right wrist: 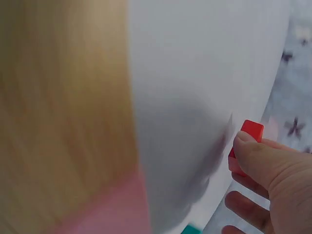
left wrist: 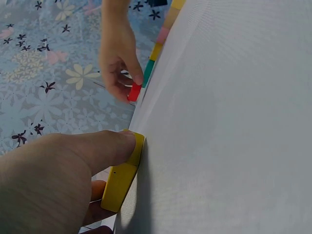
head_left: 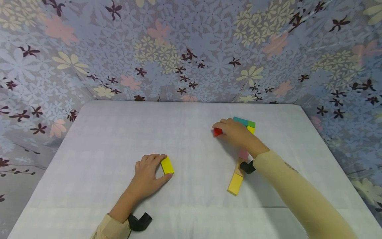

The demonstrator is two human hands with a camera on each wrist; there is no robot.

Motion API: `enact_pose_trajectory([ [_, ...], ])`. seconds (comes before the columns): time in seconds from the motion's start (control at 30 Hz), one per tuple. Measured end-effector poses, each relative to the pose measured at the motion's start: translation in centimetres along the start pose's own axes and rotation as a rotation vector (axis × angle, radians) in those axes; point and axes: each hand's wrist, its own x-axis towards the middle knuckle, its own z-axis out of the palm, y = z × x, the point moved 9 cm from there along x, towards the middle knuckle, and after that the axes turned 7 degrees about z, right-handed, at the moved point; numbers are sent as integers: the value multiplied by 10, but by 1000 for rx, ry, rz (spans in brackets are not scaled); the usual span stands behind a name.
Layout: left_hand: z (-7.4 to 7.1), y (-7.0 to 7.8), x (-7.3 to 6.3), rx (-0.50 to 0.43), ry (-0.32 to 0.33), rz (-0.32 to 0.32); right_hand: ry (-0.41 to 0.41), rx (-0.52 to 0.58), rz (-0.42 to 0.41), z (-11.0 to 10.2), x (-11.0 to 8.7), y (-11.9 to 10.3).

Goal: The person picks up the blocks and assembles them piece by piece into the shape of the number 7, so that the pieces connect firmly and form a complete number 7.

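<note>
My left hand pinches a yellow block by its two ends, low over the white tabletop. In the left wrist view the thumb lies on top of that yellow block. Farther back on the right, my right hand holds a small red block between thumb and fingers. The right wrist view shows the red block gripped near the table surface. Beside and under that hand runs a row of blocks: teal, green, yellow, pink, tan and yellow. The right hand and wrist camera cover part of the row.
A white cloth covers the table. Flowered fabric hangs behind it and along both sides. Black wrist cameras sit at the left wrist and the right wrist, the latter close above the row.
</note>
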Motion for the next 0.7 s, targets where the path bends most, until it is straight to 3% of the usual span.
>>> enact_pose_trajectory([
  [0.27, -1, -2, -1, 5, 5, -2, 39, -24, 149, -10, 23, 43],
  [0.53, -2, -1, -1, -10, 1, 4, 57, -6, 209, -9, 28, 65],
  [0.7, -2, -1, 0, -11, -7, 3, 24, 47, 244, -4, 29, 73],
])
